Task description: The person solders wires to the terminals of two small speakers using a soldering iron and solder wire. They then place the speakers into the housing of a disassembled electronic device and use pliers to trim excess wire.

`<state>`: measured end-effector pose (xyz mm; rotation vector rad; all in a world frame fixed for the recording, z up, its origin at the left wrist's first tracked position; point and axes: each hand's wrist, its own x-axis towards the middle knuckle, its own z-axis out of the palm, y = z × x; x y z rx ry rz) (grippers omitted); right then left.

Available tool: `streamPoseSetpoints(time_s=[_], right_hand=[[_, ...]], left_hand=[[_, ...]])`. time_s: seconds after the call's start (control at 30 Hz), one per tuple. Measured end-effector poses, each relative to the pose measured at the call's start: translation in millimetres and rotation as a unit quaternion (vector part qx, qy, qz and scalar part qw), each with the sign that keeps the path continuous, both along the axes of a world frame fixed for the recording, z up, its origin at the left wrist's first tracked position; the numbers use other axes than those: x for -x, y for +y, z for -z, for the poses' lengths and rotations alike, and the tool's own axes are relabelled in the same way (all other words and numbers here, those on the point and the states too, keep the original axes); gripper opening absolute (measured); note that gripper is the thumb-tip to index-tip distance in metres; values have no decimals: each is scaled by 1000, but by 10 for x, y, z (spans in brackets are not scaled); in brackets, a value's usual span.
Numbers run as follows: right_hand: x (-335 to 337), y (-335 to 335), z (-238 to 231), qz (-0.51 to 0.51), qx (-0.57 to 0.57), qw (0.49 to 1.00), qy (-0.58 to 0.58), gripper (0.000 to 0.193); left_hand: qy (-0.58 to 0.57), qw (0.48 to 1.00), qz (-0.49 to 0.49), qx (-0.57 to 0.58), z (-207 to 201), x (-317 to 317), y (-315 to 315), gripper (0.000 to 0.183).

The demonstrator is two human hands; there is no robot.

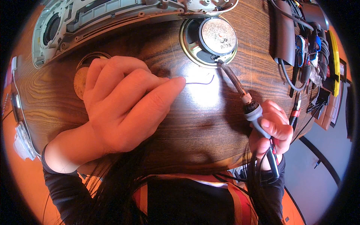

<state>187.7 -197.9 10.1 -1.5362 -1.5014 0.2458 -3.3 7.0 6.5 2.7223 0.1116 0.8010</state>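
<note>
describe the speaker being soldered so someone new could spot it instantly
On the wood table, look top centre, just below the grey housing. The speaker lies magnet-up, a round brassy frame with a silvery magnet. Unlike the second speaker half hidden behind the left hand, the soldering iron tip touches its rim.

Table: dark wood grain, glossy, glare spot. Speaker: brassy metal frame, dull speckled magnet. Soldering iron: metal shaft, grey plastic collar, dark handle. Casing: matt grey plastic. Wire: thin, purple-coated.
</note>
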Motion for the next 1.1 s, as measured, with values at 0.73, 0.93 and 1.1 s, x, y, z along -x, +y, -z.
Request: streamPoseSetpoints(time_s=[0.73, 0.93, 1.1], right_hand=[[-18, -86, -86, 4, 49, 998, 34, 34], [-30, -112, -65, -3, 37, 999, 27, 40], [-17, -87, -33, -1, 16, 999, 33, 40]], left_hand=[[-32, 999, -13, -12, 15, -72, 38, 34], [-45, 998, -20, -32, 29, -120, 23, 34], [-45, 998, -28, -37, 43, -136, 23, 35]])
